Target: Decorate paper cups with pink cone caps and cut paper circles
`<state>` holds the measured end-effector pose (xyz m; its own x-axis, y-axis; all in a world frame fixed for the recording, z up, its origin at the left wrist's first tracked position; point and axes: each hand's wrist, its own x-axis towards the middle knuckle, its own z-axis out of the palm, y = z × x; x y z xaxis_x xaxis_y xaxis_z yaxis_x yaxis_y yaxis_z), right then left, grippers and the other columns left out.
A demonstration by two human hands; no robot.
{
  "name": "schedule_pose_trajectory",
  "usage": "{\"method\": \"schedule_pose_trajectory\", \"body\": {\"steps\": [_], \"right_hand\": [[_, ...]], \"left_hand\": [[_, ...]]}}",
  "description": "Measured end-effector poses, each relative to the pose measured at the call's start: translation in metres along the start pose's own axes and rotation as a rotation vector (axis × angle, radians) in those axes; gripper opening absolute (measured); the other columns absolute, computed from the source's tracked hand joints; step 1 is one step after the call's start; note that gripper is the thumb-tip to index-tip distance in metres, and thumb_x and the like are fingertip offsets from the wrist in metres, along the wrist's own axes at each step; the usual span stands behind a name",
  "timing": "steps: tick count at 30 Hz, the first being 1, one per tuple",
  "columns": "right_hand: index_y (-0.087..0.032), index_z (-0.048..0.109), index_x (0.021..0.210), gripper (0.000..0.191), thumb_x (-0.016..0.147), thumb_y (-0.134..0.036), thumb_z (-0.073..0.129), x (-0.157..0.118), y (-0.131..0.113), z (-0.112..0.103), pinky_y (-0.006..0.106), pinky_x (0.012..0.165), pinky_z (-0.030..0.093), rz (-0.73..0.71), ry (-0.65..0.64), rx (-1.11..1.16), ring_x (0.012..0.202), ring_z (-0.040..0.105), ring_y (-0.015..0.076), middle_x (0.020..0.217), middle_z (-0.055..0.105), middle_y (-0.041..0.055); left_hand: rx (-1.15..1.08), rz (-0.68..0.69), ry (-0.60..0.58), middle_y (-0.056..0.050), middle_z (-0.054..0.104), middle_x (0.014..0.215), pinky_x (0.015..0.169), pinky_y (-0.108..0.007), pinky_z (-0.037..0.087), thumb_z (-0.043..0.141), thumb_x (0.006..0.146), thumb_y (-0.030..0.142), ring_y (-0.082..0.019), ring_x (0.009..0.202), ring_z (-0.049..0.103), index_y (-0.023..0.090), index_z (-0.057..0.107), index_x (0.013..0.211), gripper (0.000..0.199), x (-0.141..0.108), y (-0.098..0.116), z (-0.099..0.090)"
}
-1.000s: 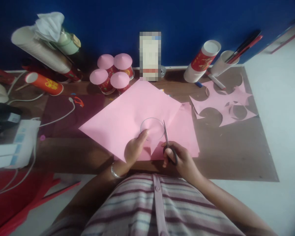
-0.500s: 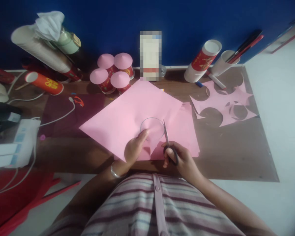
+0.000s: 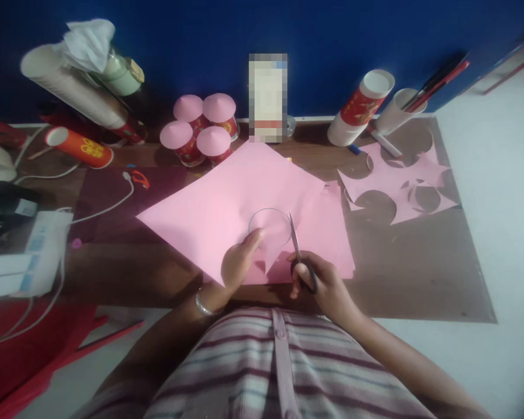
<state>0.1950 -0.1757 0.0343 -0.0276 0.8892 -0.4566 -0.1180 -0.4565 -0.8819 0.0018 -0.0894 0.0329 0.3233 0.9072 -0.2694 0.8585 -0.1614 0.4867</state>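
Observation:
A large pink sheet (image 3: 201,215) is tilted above the table, with a circle drawn near its lower right edge. My left hand (image 3: 239,265) grips that sheet from below, thumb on top by the circle and the fingers hidden underneath. In my right hand (image 3: 317,276) are black-handled scissors (image 3: 294,235), their blades at the right side of the drawn circle. A pointed flap of the sheet hangs just left of the scissors. More pink paper (image 3: 338,233) lies on the table beneath.
Several red cups with pink cone tops (image 3: 213,141) stand at the back. Cut pink scraps (image 3: 384,169) lie right, below a red-and-white cup stack (image 3: 361,110) and a pen holder (image 3: 397,113). On the left are an orange cup (image 3: 81,148), cables and a white box (image 3: 48,250).
The pink sheet's left corner has shifted slightly left and up. The scissors' blade tips have moved slightly left, and both hands stay nearly in place.

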Motion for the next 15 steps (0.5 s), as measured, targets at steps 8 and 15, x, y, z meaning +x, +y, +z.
{"method": "schedule_pose_trajectory", "body": {"steps": [8, 15], "right_hand": [[-0.018, 0.061, 0.103, 0.047, 0.092, -0.064, 0.061, -0.001, -0.001, 0.0, 0.026, 0.057, 0.044, 0.003, -0.007, -0.005, 0.05, 0.062, 0.0124, 0.057, 0.062, -0.005], [-0.018, 0.061, 0.103, 0.047, 0.091, -0.063, 0.063, -0.001, -0.002, -0.001, 0.025, 0.057, 0.045, 0.023, -0.015, 0.002, 0.049, 0.063, 0.0125, 0.057, 0.062, -0.0051]], "left_hand": [[-0.197, -0.075, 0.027, -0.004, 0.081, 0.106, 0.089, -0.029, 0.06, 0.055, 0.092, 0.018, -0.022, 0.092, 0.076, 0.021, 0.074, 0.125, 0.039, 0.003, -0.007, 0.006], [-0.488, -0.15, 0.033, -0.008, 0.081, 0.091, 0.082, -0.026, 0.061, 0.054, 0.095, 0.026, -0.019, 0.077, 0.074, 0.014, 0.081, 0.097, 0.03, 0.011, -0.001, 0.003]]}}
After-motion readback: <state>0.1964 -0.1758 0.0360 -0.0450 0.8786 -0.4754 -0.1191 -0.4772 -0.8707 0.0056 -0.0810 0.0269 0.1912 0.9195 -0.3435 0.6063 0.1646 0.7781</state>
